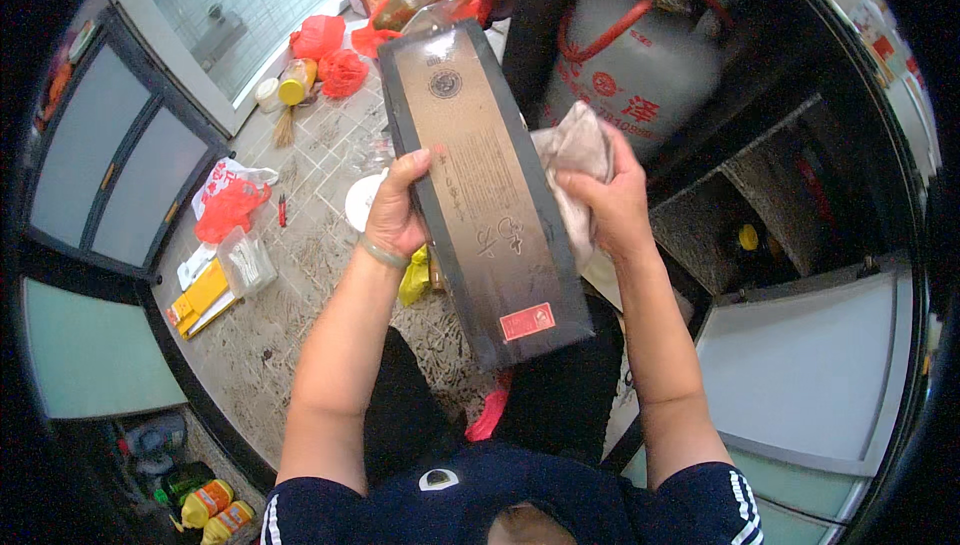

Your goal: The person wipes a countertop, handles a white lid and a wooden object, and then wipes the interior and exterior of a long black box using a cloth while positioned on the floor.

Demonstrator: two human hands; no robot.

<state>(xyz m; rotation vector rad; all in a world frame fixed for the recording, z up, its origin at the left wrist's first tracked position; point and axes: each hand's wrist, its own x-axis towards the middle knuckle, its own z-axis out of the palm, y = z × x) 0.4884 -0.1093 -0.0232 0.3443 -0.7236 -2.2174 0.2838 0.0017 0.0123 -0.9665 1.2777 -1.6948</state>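
A long dark box with a brown printed face (480,170) is held up in front of me, tilted, above my knees. My left hand (401,203) grips its left long edge, the thumb on the printed face and the fingers hidden behind. On the other side my right hand (611,196) holds a crumpled whitish cloth (574,147) next to the box's right edge. Part of the cloth is hidden by the box, so I cannot tell how far it touches the side.
A grey gas cylinder (630,64) stands in the open cabinet ahead right. Red plastic bags (343,72), a yellow-lidded jar (294,87), a small brush (284,128) and a clear plastic container (246,263) lie on the tiled floor. Yellow bottles (208,504) are in the lower-left cabinet.
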